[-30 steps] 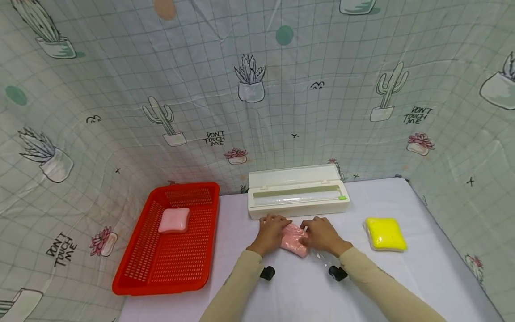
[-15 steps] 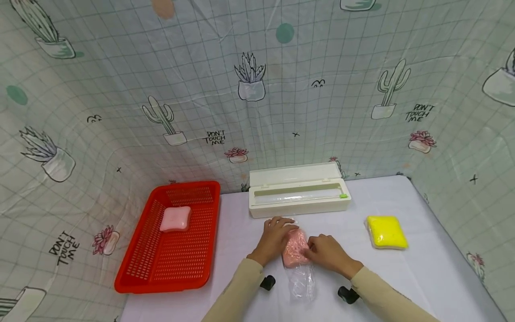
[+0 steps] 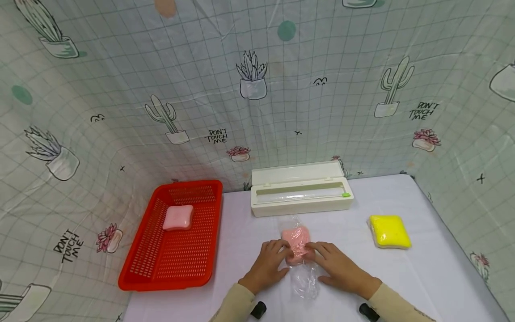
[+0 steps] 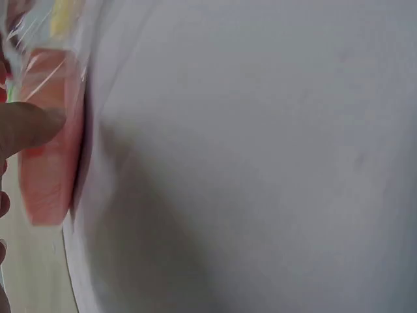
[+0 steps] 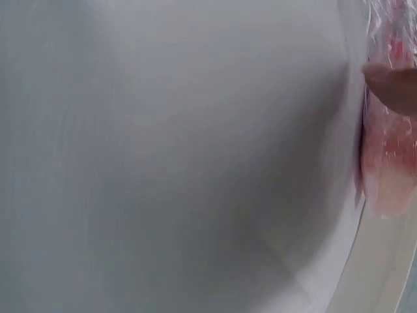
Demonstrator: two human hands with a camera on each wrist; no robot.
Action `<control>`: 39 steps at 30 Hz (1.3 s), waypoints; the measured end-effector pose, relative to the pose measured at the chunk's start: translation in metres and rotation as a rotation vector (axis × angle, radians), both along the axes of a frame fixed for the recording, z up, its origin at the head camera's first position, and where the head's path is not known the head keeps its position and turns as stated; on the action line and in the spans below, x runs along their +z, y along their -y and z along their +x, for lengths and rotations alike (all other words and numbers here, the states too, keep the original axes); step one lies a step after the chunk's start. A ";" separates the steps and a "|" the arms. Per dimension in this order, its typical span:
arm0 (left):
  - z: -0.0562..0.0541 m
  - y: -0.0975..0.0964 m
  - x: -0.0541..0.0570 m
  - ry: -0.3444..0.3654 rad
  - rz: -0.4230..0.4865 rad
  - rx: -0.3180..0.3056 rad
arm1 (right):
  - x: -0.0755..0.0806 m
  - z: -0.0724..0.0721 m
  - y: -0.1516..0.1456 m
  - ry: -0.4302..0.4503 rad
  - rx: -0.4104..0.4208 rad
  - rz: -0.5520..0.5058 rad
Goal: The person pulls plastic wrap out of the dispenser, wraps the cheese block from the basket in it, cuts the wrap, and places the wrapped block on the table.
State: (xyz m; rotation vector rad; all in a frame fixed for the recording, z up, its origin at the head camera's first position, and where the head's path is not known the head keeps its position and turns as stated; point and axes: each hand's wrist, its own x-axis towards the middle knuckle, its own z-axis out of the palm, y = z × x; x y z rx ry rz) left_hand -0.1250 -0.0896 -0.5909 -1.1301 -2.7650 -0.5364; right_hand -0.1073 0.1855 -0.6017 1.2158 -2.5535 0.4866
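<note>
Drawn back toward the person since half a second ago, the bare left hand (image 3: 266, 264) and the bare right hand (image 3: 344, 269) now have their wrists set wider apart. Nearest lies a loose, crinkled flap of clear plastic film (image 3: 304, 285), flat on the white cloth-covered table (image 3: 322, 308), trailing from the rounded, salmon-pink block (image 3: 296, 239) wrapped in the same film. That block rests on the table between the hands, probably kept central so both sides are in reach. Left fingers bend loosely over its left edge; right fingers lie fairly straight along the other. Each thumb stands apart, so neither hand appears to pinch; the light touch likely steadies the block and smooths its wrapping. Farther right sits a yellow, pillow-shaped block (image 3: 389, 231), seemingly set aside. Leftward, a red perforated plastic basket (image 3: 166, 286) contains a pale pink, rounded block (image 3: 177, 217). Farthest, a long white plastic box (image 3: 299, 208) stands lid-up, presumably leaving its film roll (image 3: 297, 196) accessible.
</note>
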 end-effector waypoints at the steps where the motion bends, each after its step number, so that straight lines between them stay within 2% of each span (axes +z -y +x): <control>1: 0.002 -0.001 0.000 0.000 -0.006 -0.013 | -0.001 0.000 0.001 -0.027 0.013 -0.006; 5: 0.007 -0.004 -0.002 0.011 -0.026 -0.028 | -0.004 -0.002 0.008 -0.062 0.020 -0.071; 9: 0.009 -0.004 -0.007 0.038 -0.008 -0.027 | -0.007 -0.004 0.013 -0.011 -0.044 -0.196; 12: 0.010 -0.004 -0.011 0.082 0.050 -0.015 | -0.008 -0.003 0.015 0.054 -0.123 -0.277; 15: 0.010 -0.006 -0.012 0.135 0.156 0.026 | -0.007 -0.003 0.017 0.106 -0.188 -0.315; 19: 0.010 -0.014 -0.011 0.211 0.342 0.153 | -0.004 -0.002 0.019 0.157 -0.229 -0.336; 24: 0.008 -0.028 -0.008 0.342 0.530 0.402 | 0.001 0.000 0.022 0.216 -0.253 -0.325; 26: 0.007 -0.034 -0.007 0.357 0.579 0.487 | 0.003 0.001 0.023 0.233 -0.266 -0.314; 28: 0.007 -0.039 -0.007 0.336 0.615 0.547 | 0.004 0.001 0.025 0.236 -0.288 -0.310; 31: 0.009 -0.045 -0.008 0.247 0.612 0.591 | 0.004 -0.002 0.029 0.231 -0.345 -0.327; 35: 0.012 -0.049 -0.010 0.111 0.607 0.572 | 0.003 -0.007 0.037 0.192 -0.442 -0.377; 37: 0.013 -0.050 -0.009 0.067 0.608 0.551 | 0.003 -0.009 0.040 0.172 -0.479 -0.400; 39: 0.013 -0.051 -0.008 0.058 0.605 0.551 | 0.002 -0.011 0.042 0.154 -0.507 -0.413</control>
